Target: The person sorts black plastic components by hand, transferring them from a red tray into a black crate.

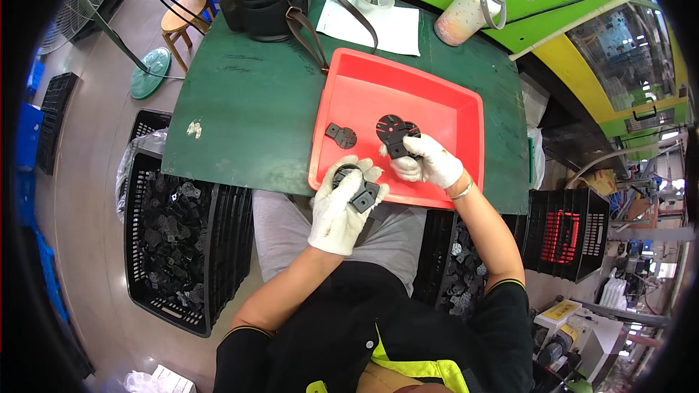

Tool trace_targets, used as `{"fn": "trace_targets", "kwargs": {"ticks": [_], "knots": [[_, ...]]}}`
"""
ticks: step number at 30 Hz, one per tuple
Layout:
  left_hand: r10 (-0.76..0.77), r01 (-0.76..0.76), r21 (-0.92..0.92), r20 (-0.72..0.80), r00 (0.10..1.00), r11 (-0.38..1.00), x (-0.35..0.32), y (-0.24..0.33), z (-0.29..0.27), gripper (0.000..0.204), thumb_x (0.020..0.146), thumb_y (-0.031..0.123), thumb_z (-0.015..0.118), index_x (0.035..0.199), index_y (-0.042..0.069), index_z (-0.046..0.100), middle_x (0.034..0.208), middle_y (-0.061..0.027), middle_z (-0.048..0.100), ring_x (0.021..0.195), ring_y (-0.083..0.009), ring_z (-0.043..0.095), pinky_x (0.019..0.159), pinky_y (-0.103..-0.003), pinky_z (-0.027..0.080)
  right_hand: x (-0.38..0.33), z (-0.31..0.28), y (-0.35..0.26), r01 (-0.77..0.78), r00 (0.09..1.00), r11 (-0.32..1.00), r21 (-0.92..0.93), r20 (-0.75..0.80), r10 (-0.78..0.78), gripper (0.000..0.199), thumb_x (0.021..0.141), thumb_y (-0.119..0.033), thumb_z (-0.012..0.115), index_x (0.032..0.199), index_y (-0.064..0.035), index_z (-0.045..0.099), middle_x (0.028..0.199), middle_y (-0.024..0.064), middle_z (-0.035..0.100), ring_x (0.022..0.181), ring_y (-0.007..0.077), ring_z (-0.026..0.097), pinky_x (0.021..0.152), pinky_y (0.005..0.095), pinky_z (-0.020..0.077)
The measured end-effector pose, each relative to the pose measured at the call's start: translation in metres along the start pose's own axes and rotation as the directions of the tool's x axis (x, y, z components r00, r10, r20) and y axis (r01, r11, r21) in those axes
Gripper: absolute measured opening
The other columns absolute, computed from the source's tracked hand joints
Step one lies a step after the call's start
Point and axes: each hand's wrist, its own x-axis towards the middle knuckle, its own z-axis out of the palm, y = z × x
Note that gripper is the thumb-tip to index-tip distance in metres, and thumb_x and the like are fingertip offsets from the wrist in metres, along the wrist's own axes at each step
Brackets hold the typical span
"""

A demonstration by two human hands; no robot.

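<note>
White gloves cover both of my hands. My left hand, in front of the tray's near edge, is closed around black plastic parts with a round end and a square end. Over the red tray, my right hand grips black plastic parts by their square end, the slotted round discs pointing away from me. At least two discs overlap there. Another such black part lies on the tray floor at its left side. My fingers hide some of the held pieces, so their exact number cannot be told.
The tray sits on a green table. Behind it are a black bag, a paper sheet with a white cup, and a bottle. Black crates of parts stand left and right of my legs; a stool is beyond.
</note>
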Motion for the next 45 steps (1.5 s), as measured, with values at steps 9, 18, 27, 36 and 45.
{"fn": "trace_targets", "kwargs": {"ticks": [9,18,27,36,45], "knots": [[0.007,-0.008,0.042,0.012,1.000,0.999,0.007,0.000,0.002,0.033,0.088,0.008,0.060,0.119,0.005,0.049,0.117,-0.0145,0.053,0.106,-0.0273,0.055,0.086,-0.046,0.052,-0.020,0.016,-0.009,-0.008,0.996,0.991,-0.134,0.082,0.019,0.040,0.093,-0.035,0.051,0.099,0.0022,0.062,0.054,-0.0052,0.037,0.046,0.0050,0.031,0.042,0.0216,0.0244],[0.069,-0.079,0.093,0.106,0.992,0.992,0.003,-0.007,0.001,0.040,0.089,0.011,0.059,0.126,0.012,0.044,0.113,-0.0084,0.057,0.103,-0.0225,0.057,0.084,-0.039,0.050,-0.023,0.076,-0.024,-0.266,0.964,0.741,-0.616,-0.163,0.210,0.053,0.092,-0.046,0.051,0.061,-0.0032,0.059,0.047,0.0015,0.049,0.041,0.0073,0.046,0.040,0.0233,0.0337],[-0.008,0.006,0.026,0.084,0.996,1.000,0.002,0.002,0.001,0.040,0.086,0.012,0.063,0.123,0.012,0.046,0.109,-0.0098,0.057,0.103,-0.0236,0.057,0.084,-0.045,0.049,-0.008,0.082,-0.035,-0.263,0.964,0.680,-0.685,-0.214,0.157,0.039,0.090,-0.039,0.057,0.077,-0.0025,0.062,0.058,0.0027,0.059,0.046,0.0065,0.052,0.044,0.0211,0.0423],[-0.043,0.044,-0.058,0.014,0.999,0.997,-0.005,0.005,-0.005,0.041,0.082,0.004,0.064,0.119,0.012,0.049,0.114,-0.0092,0.054,0.103,-0.0251,0.057,0.091,-0.051,0.048,0.049,0.014,-0.016,-0.143,0.920,0.442,-0.885,-0.284,-0.271,0.028,0.090,-0.030,0.055,0.098,-0.0028,0.056,0.077,0.0136,0.065,0.067,0.0255,0.063,0.061,0.0348,0.0494],[-0.078,0.077,0.026,0.058,0.995,0.997,-0.018,0.011,-0.008,0.052,0.081,0.000,0.058,0.129,0.010,0.040,0.118,-0.0142,0.051,0.104,-0.0285,0.057,0.088,-0.053,0.049,0.106,0.005,0.022,-0.127,0.944,-0.190,-0.974,-0.060,-0.325,0.031,0.082,-0.032,0.062,0.095,-0.0053,0.053,0.085,0.0181,0.064,0.082,0.0364,0.062,0.070,0.0447,0.0483]]}}
